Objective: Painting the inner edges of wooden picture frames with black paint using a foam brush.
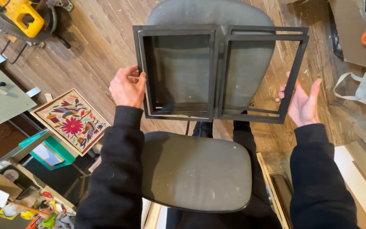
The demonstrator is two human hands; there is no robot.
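Note:
Two black rectangular frames are held side by side in front of a grey office chair's backrest (250, 63). My left hand (127, 87) grips the left frame (142, 72) at its left edge, fingers curled round the rail. My right hand (303, 101) has its palm open and fingers spread, pressing the right frame (295, 72) at its right rail. The inner edges of the frames meet in the middle. Through both frames I see the chair back. The grey chair seat (195, 169) lies below, between my black sleeves.
An embroidered floral panel (70, 119) leans at the left above teal boxes (49, 150). A yellow mitre saw (24, 17) stands at top left on the wooden floor. Cardboard, a grey strap (361, 89) and an orange thing sit at right. Tools fill the bottom left corner.

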